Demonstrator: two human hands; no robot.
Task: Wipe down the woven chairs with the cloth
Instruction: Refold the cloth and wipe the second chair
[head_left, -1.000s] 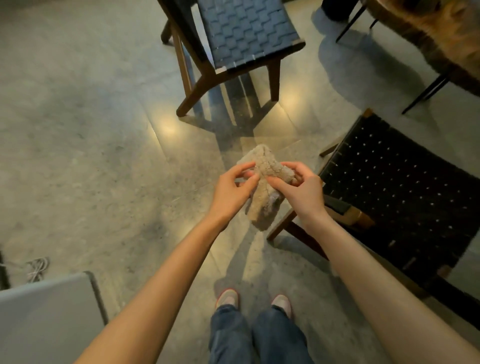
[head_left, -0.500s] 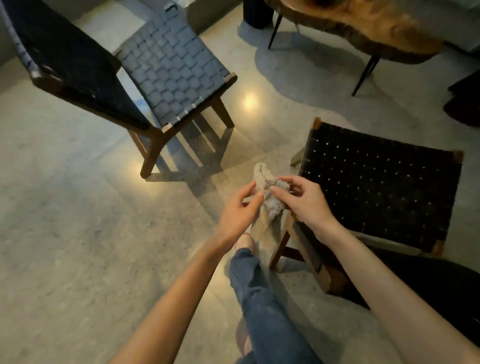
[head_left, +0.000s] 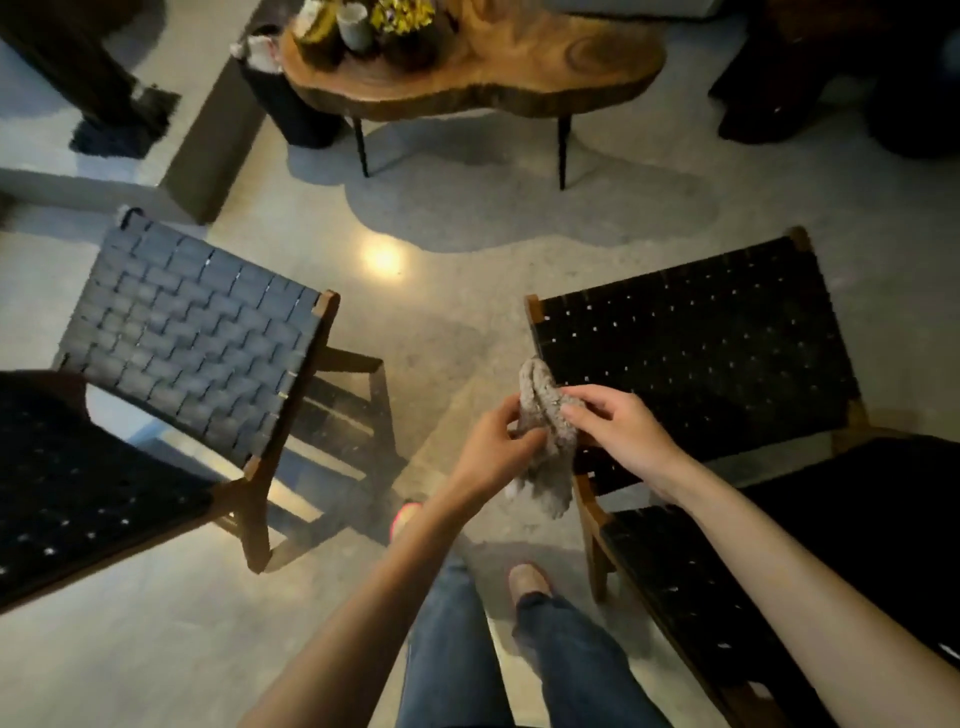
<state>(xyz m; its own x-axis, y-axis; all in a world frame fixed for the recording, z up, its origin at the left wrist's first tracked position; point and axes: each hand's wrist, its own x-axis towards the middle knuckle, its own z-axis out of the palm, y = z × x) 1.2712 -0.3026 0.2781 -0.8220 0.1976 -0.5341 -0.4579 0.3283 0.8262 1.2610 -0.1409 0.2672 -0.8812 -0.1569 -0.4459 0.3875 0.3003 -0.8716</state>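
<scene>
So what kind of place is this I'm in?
Probably a lounge or sitting area, home or café I can't tell. A grey chair and a black chair, both low and woven, stand near a slab-wood table holding a cup and flowers, on a polished floor.

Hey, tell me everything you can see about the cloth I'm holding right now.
The cloth is a grey-beige, fuzzy rag, bunched up rather than flat. The left hand and right hand pinch its upper part from either side; its lower end hangs loose. It is held at the edge of the dark woven chair on the right; whether they touch is unclear.
</scene>
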